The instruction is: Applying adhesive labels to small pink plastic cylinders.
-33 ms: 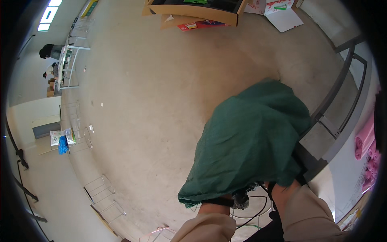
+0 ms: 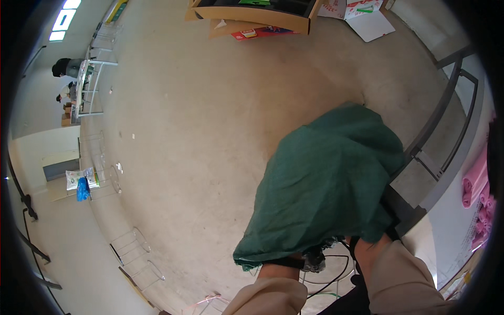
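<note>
A green cloth (image 2: 323, 184) lies at about 4 o'clock from the middle of the view, raised in a loose, rounded heap, with the grey metal frame (image 2: 446, 121) at its 3 o'clock. The left wrist (image 2: 279, 272) goes under it at its 7 o'clock edge and the right wrist (image 2: 370, 253) at its 5 o'clock edge; the cloth covers both hands, so I cannot tell whether they are open, closed or gripping it. A crumpled piece of clear plastic (image 2: 314, 261) shows between the wrists. The cloth looks light, limp and tough, with a dry weave that should not slip; it would fold rather than hold a shape. The rough-edged corner at 8 o'clock may shed threads, so the sounder hold is probably a gathered fistful of doubled hem at 5 and 7 o'clock.
</note>
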Motion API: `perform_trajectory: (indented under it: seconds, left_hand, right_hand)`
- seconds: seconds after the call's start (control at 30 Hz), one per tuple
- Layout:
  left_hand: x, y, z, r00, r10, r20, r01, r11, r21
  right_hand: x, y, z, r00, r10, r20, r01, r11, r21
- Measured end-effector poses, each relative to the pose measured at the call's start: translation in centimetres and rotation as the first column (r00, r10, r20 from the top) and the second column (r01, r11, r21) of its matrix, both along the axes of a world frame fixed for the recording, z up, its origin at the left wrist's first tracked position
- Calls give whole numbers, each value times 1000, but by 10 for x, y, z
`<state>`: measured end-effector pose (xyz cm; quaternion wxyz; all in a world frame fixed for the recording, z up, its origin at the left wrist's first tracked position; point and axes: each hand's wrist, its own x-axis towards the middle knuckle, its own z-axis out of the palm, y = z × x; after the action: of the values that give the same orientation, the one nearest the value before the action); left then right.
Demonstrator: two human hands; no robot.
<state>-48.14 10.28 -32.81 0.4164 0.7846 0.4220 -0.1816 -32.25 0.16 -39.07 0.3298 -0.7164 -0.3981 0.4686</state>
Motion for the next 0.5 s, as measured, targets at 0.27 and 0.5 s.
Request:
perform_trajectory:
  seconds: [0.27,0.5]
  left_hand:
    - [9,36,9,1000,6,10,-6,999,50]
    - [45,113,22,996,-62,66,51,985,162]
  right_hand:
    - [7,40,-3,1000,0,-13,1,998,62]
    - [40,117,2,998,-67,22,61,981,185]
